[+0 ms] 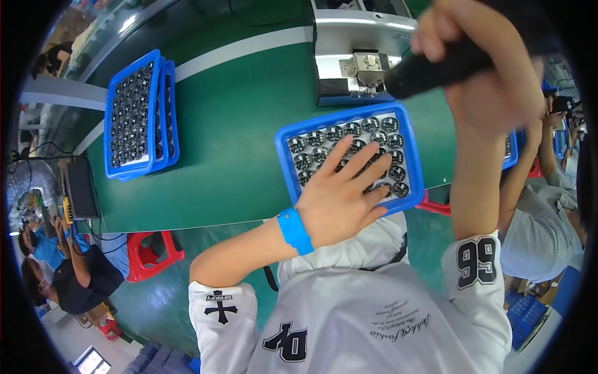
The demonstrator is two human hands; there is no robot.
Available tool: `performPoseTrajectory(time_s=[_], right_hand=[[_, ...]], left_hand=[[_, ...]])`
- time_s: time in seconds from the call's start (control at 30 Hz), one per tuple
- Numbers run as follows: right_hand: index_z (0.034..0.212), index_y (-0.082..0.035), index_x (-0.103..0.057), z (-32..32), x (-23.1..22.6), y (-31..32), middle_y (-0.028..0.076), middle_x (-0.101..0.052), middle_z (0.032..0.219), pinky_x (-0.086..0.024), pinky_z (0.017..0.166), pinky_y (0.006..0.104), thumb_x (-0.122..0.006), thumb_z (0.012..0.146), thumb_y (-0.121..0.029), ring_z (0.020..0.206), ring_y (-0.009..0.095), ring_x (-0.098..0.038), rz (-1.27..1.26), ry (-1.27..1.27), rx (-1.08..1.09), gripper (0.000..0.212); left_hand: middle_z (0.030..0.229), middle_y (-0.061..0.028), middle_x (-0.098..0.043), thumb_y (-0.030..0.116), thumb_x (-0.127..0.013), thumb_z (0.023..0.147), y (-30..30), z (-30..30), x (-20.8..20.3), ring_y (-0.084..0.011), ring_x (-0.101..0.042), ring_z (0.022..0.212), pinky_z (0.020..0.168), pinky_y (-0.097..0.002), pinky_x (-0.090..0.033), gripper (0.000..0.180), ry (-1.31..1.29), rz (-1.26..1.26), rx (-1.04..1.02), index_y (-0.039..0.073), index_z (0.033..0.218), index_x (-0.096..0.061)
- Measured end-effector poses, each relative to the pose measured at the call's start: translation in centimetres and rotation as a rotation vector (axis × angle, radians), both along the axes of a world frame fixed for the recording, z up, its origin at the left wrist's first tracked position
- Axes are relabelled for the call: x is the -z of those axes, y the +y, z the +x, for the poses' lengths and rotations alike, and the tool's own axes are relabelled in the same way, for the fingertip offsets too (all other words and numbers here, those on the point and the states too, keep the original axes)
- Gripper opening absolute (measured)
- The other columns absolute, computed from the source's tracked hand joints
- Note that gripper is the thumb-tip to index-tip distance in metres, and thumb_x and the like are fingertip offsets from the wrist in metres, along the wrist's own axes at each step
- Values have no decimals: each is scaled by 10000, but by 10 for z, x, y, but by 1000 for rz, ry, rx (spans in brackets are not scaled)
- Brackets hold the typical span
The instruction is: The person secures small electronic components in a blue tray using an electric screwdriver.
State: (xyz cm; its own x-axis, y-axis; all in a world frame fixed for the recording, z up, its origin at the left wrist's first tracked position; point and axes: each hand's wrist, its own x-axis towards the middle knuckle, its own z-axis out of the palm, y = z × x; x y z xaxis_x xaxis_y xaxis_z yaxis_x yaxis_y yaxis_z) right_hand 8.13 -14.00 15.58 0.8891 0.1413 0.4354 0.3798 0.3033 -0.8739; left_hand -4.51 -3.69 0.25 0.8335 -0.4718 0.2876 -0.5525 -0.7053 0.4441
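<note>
My left hand [341, 202], a blue wristband [294, 230] at its wrist, is spread palm down over a blue tray [411, 163]. Its fingers reach across several round dark circuit boards [352, 129] set in rows; whether the fingertips touch them I cannot tell. Raised at the upper right, my right hand [498, 87] is wrapped round a thick black cylindrical tool [430, 75], blurred and close to the camera. The tool's blunt tip points left, in front of a metal fixture [370, 67] on a silver machine [339, 37].
Stacked blue trays [153, 163] with more round boards stand at the left of the green table [230, 137]. Behind the table edge is a red stool [149, 254]. Other people sit at the far left and at the right, where a person's arm [520, 168] shows.
</note>
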Motion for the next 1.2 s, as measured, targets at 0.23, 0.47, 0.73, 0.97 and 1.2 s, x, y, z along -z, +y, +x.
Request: performPoseTrajectory(time_s=[0.23, 0.47, 0.73, 0.97, 1.2], right_hand=[[1029, 56, -589, 39, 14, 17, 101, -594, 651, -482, 529, 310, -650, 812, 17, 507, 190, -585, -52, -31, -35, 228], [1014, 54, -591, 36, 20, 20, 106, -612, 658, -479, 530, 307, -652, 806, 24, 512, 180, -590, -76, -29, -80, 219], [959, 43, -606, 34, 22, 26, 81, -606, 638, -449, 508, 288, -648, 795, 30, 501, 161, -579, -131, -14, -63, 170], [893, 28, -609, 45, 44, 22, 75, -595, 620, -452, 489, 287, -656, 834, -52, 472, 158, -564, 144, -108, -435, 110], [1310, 58, -487, -1, 47, -52, 68, -505, 737, -451, 606, 342, -534, 902, -79, 579, 180, -522, -83, -86, -241, 433]], left_hand=[[1458, -64, -568, 395, -754, 860, -1, 2, 0, -304, -428, 1443, 1233, -576, -242, 290, 5, -12, 11, 195, 1067, -798], [1452, -63, -570, 396, -752, 866, 3, 1, 3, -306, -429, 1440, 1230, -580, -245, 284, 6, -23, 7, 198, 1064, -799], [1448, -62, -574, 399, -752, 868, 5, 1, 4, -308, -433, 1437, 1227, -585, -250, 275, 3, -30, 3, 203, 1053, -804], [1448, -64, -574, 391, -758, 860, 2, 1, 2, -310, -435, 1436, 1229, -586, -247, 270, -3, -33, 2, 204, 1048, -806], [1423, -110, -596, 382, -744, 862, 4, -3, 8, -321, -433, 1436, 1248, -583, -204, 307, -17, -106, -12, 138, 1036, -811]])
